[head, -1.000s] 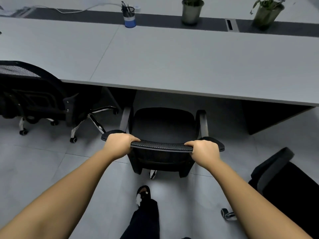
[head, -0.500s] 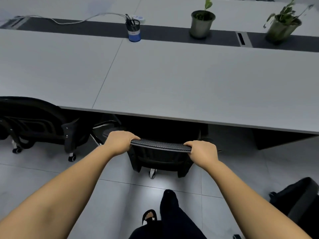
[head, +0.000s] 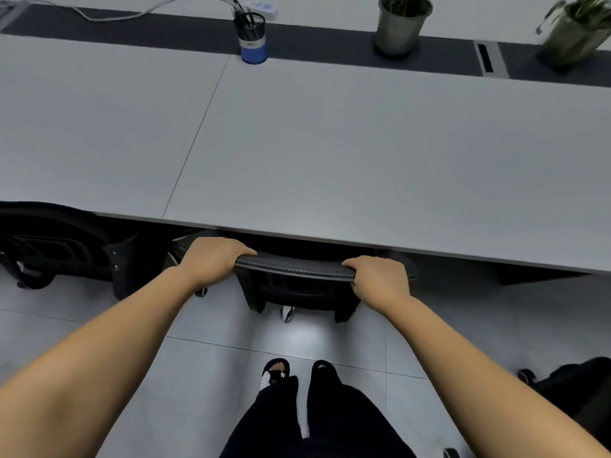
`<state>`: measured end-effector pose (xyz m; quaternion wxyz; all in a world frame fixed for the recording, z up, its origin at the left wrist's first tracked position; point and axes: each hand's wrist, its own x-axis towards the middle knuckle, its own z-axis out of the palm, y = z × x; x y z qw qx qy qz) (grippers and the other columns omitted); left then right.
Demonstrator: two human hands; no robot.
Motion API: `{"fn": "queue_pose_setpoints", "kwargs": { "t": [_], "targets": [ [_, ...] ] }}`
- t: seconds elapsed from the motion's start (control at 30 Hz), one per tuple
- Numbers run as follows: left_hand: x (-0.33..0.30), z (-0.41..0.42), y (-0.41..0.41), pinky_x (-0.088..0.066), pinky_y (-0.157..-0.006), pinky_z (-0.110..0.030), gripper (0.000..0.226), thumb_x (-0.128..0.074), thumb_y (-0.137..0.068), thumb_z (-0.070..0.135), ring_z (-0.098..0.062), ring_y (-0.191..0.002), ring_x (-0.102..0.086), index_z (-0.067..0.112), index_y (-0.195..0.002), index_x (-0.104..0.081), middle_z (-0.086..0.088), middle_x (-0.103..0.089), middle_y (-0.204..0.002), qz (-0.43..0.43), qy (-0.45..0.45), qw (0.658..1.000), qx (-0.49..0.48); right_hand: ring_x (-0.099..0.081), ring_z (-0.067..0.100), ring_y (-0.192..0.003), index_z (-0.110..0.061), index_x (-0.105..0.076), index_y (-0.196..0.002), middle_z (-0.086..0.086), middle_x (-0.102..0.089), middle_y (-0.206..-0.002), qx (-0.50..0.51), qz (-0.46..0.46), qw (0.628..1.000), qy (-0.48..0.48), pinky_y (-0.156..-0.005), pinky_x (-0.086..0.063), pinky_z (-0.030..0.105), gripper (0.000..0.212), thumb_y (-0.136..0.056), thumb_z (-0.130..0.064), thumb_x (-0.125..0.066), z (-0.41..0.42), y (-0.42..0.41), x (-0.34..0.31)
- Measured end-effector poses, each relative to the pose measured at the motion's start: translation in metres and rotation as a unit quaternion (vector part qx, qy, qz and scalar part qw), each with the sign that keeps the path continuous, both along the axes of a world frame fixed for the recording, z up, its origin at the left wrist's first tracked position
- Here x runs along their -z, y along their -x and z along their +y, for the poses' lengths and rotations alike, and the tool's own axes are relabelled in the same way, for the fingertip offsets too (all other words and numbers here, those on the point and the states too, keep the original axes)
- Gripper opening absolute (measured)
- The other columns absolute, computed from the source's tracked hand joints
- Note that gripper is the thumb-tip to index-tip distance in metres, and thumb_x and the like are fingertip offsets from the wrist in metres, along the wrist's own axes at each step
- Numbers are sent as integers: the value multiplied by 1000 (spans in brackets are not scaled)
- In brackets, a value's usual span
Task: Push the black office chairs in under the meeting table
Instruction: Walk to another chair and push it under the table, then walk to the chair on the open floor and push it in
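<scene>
A black office chair [head: 297, 279] stands right in front of me, its seat hidden under the grey meeting table [head: 330, 153]. Only its mesh backrest top and lower back show below the table edge. My left hand [head: 215, 256] grips the left end of the backrest top. My right hand [head: 377, 279] grips its right end. A second black chair [head: 59, 246] sits at the left, tucked partly under the table. A third black chair [head: 582, 391] shows at the lower right edge, out on the floor.
On the table's far dark strip stand a blue pen holder [head: 253, 38], two potted plants [head: 401, 24] [head: 575, 34], a white cable and a cable port [head: 489, 57]. My feet [head: 297, 375] are on the grey tiled floor behind the chair.
The chair has rolled forward: its seat and armrests, visible a second ago, are now hidden under the table. I stepped closer, both hands still on the backrest.
</scene>
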<state>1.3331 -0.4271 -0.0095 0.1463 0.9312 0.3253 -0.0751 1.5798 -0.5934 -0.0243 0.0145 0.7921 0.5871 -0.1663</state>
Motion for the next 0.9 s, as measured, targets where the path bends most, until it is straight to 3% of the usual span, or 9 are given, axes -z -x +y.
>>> {"fn": "queue_pose_setpoints", "kwargs": {
  "t": [0.1,0.2,0.33,0.43,0.5,0.57,0.67,0.77,0.9],
  "targets": [
    [5,3,2,-50,-81,-31,48,-32,-77,29,-15,-112,-59,34,-112,-63,10,-66,-120,3,1,1000,6,-60,21,-102,-34,-54,-120,-6,-63,-119,9,3,1000,2,-78,-49,34,42,-83,-16,-50,0,0,1],
    [6,4,2,-49,-80,-31,49,-34,-77,28,-18,-112,-59,34,-118,-60,8,-64,-122,14,3,1000,18,-60,20,-98,-36,-54,-119,-7,-64,-116,15,-4,1000,7,-72,-46,31,40,-83,-18,-50,-1,1,0],
    [3,9,0,-48,-83,-33,43,-49,-84,19,-18,-114,-55,34,-125,-52,6,-60,-126,81,25,995,60,-58,22,-102,-36,-53,-120,-4,-63,-117,26,9,999,16,-73,-43,32,38,-84,-26,-48,-2,4,-7],
    [-5,14,-1,-43,-96,-34,53,-55,-84,27,-18,-123,-47,29,-134,-40,2,-51,-136,140,90,982,89,-46,24,-122,-30,-37,-136,2,-48,-139,17,20,999,34,-93,-42,37,54,-84,-37,-52,-8,8,-18],
    [-18,11,-1,-39,-101,-31,61,-57,-84,35,-17,-127,-43,28,-139,-32,3,-45,-141,117,91,983,112,-30,21,-136,-27,-25,-142,2,-31,-150,61,93,993,-31,-109,-29,37,66,-85,-38,-56,-25,19,-33],
    [-35,1,0,-36,-100,-25,65,-52,-82,48,-12,-128,-43,30,-140,-30,6,-45,-141,16,88,989,119,-25,12,-137,-28,-24,-142,-5,-29,-150,144,198,960,-139,-112,-25,30,66,-86,-34,-58,-51,36,-51],
    [-56,-27,5,-35,-98,-16,62,-45,-75,59,3,-121,-45,41,-134,-35,21,-50,-129,-149,170,970,85,-36,0,-126,-37,-28,-138,-15,-38,-137,272,299,881,-247,-105,-31,21,62,-86,-28,-60,-97,68,-69],
    [-58,-60,11,-37,-91,-3,52,-60,-78,45,14,-112,-48,51,-125,-39,37,-56,-115,-252,260,931,36,-41,-10,-117,-48,-31,-129,-27,-41,-126,373,349,807,-297,-93,-35,12,57,-86,-24,-60,-141,102,-74],
    [-54,-107,14,-42,-86,-4,49,-59,-78,30,2,-110,-55,52,-120,-47,25,-59,-115,-321,338,885,3,-44,-10,-118,-43,-36,-130,-23,-44,-133,489,353,708,-367,-99,-39,23,57,-85,-18,-61,-203,144,-65]
  ]
}}
